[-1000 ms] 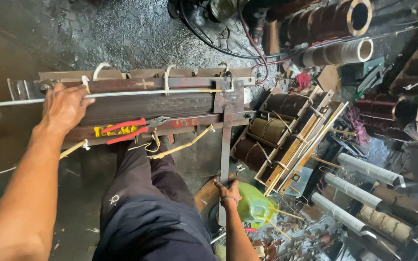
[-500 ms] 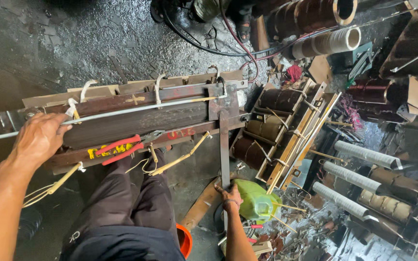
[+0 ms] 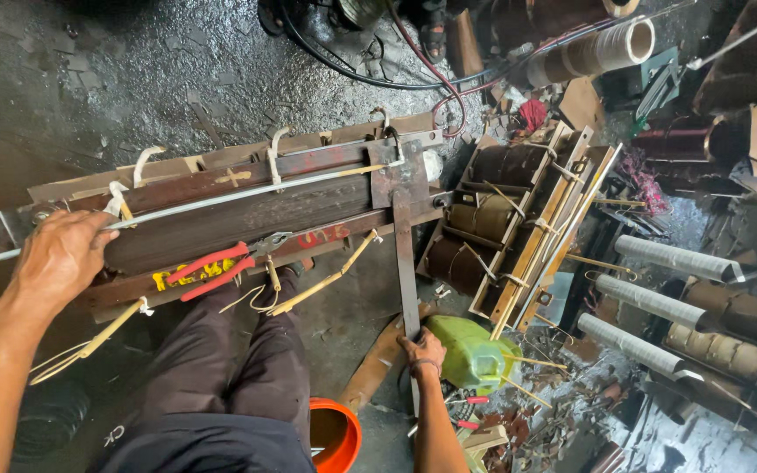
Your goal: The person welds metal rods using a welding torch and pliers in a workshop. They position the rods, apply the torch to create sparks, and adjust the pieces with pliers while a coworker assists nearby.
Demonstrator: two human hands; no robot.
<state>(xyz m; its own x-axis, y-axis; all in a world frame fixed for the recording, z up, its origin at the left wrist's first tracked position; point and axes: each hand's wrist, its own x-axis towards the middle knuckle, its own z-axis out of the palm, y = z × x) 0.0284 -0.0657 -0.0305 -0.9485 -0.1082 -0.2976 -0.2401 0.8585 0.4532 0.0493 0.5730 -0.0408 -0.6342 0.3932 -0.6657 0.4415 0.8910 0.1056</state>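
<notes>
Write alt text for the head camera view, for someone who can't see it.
Seen from above, a person's left hand rests on a long stack of dark metal plates, while the right hand grips a vertical metal strip. Red-handled pliers lie on the stack; a green container and an orange bucket sit nearby.

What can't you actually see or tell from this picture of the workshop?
- Head view: the right hand grips the long metal bar; its palm side is turned away.
- Left hand covers part of the laminated core beneath.
- Orange bucket: contents too dark, partly cut off by the leg.
</notes>
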